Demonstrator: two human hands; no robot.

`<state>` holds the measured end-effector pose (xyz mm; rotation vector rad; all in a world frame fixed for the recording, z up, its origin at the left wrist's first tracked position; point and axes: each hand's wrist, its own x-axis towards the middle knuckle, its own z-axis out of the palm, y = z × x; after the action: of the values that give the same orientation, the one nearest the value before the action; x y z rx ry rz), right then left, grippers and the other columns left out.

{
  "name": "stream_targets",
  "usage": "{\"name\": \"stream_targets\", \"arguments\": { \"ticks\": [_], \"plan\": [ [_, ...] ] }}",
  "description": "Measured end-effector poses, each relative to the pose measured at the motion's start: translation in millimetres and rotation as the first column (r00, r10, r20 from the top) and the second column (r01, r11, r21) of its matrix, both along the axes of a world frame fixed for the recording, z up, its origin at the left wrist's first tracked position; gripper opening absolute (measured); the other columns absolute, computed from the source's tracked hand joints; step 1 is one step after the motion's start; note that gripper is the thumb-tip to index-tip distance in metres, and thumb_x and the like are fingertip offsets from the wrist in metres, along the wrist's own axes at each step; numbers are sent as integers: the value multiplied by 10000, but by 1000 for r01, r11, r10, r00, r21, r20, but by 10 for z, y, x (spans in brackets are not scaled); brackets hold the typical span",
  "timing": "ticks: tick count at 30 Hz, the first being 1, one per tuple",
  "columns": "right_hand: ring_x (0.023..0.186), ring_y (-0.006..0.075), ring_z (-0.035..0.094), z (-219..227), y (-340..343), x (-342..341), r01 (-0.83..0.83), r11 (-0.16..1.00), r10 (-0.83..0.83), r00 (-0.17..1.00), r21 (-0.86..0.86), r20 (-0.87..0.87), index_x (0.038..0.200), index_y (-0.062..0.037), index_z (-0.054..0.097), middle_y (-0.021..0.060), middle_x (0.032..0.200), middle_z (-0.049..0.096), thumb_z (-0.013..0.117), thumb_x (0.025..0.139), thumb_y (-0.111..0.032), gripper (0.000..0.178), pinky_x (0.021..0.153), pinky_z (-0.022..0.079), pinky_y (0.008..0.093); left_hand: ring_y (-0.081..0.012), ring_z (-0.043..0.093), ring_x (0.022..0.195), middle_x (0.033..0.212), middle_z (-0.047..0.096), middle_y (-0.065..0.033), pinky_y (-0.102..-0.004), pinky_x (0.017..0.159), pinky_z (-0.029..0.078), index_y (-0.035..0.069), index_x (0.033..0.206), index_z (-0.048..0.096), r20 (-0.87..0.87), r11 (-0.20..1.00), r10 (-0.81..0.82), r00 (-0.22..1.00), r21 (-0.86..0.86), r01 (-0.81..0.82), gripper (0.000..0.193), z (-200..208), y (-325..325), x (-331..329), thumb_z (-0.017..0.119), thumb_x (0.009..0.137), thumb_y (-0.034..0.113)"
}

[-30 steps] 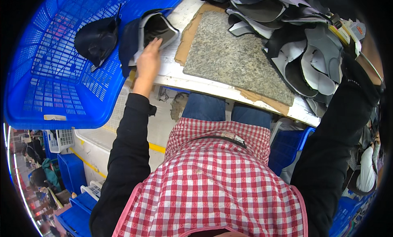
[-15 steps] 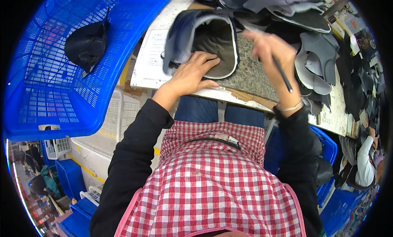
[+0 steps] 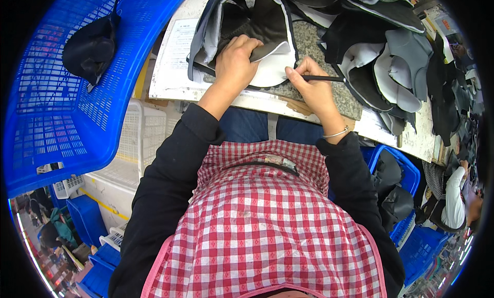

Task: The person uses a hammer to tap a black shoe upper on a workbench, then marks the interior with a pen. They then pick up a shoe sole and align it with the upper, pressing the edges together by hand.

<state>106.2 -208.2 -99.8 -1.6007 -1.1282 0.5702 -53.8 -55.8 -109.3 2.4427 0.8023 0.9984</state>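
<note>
My left hand (image 3: 237, 64) is curled inside a dark leather-like piece (image 3: 243, 26) with a brown inner face and pale edges. It grips the inner layer and folds it back toward the left. Beneath the folded layer a white underside (image 3: 272, 71) shows near the table's front edge. In my right hand (image 3: 311, 84) is a slim black pen-like tool (image 3: 329, 78), pinched between thumb and fingers. The fingertips of this hand are at the right edge of the white underside, and the tool points out to the right. Where its working tip is, I cannot make out.
A stone slab (image 3: 309, 41) lies under the piece on the white table (image 3: 396, 133). More grey and black cut pieces (image 3: 368, 61) are heaped at right. A large blue basket (image 3: 98, 128) at left holds one dark piece (image 3: 91, 46). A printed sheet (image 3: 175, 48) lies at the table's left.
My right hand has come down and left to the piece's edge. My left hand has moved up and inward, and the inner layer is now folded back, baring its white underside.
</note>
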Motion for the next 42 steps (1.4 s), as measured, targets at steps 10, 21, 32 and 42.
{"name": "stream_targets", "arguments": {
  "ticks": [10,21,32,42],
  "plan": [
    [631,95,513,-83,65,-42,25,999,-28,993,29,112,812,-31,612,15,676,610,781,925,-217,276,588,448,294,-291,675,995,982,684,-46,-391,843,546,93,1025,751,-32,1000,14,999,1,-14,216,-13,-19,-10,784,816,137],
    [668,58,494,-100,0,36,33,997,-21,986,68,-168,788,-55,586,-20,712,599,765,953,-225,297,601,415,261,-324,568,1140,1152,629,-104,-432,959,480,76,1222,689,37,987,-157,987,50,155,502,369,-180,-100,843,807,313],
    [716,71,475,-141,-195,104,35,986,3,975,163,-223,754,-73,539,-29,722,527,755,952,-181,313,657,402,264,-458,682,862,862,706,-238,-517,756,541,40,906,726,24,882,338,941,342,-325,250,1477,966,-517,706,865,286],
    [585,27,439,-122,-247,130,-29,979,104,921,202,-375,809,-117,482,-52,669,515,691,1013,-150,293,536,326,217,-467,496,1368,1417,512,-375,-484,1131,435,-118,1425,479,206,750,-181,962,661,-1,649,2793,582,1078,672,965,298]
  ]
}}
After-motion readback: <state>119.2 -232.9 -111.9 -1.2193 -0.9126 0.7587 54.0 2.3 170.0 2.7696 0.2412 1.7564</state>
